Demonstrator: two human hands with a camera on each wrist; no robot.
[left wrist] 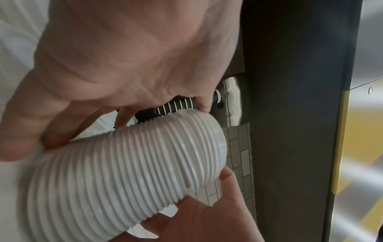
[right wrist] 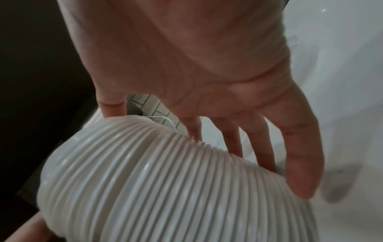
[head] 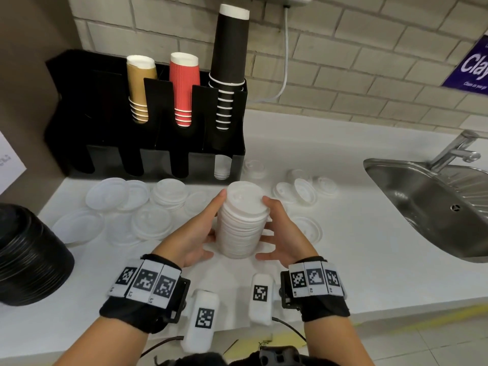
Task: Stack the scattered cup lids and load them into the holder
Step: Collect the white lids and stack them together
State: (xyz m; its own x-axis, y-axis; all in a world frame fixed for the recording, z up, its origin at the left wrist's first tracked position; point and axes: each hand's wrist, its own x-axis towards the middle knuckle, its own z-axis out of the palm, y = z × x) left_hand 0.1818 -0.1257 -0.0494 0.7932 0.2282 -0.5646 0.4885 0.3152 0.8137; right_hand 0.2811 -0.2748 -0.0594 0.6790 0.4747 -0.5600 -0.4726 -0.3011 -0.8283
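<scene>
A tall stack of white cup lids [head: 244,220] stands on the white counter [head: 343,249] in the middle of the head view. My left hand [head: 208,228] lies against its left side and my right hand [head: 272,228] against its right side. Both press it with nearly straight, spread fingers. The left wrist view shows the ribbed stack [left wrist: 124,172] under my left hand [left wrist: 124,101], one fingertip at its top rim. In the right wrist view my right hand [right wrist: 207,114] lies along the stack [right wrist: 165,180]. Behind stands the black holder [head: 148,122].
Clear lids [head: 108,194] lie scattered left of the stack, white lids [head: 303,191] to its right. The holder's rightmost front slot holds white lids [head: 221,167]; brown, red and black cups [head: 231,56] fill its back. Black lids [head: 29,257] are piled at far left. A steel sink [head: 422,196] is at right.
</scene>
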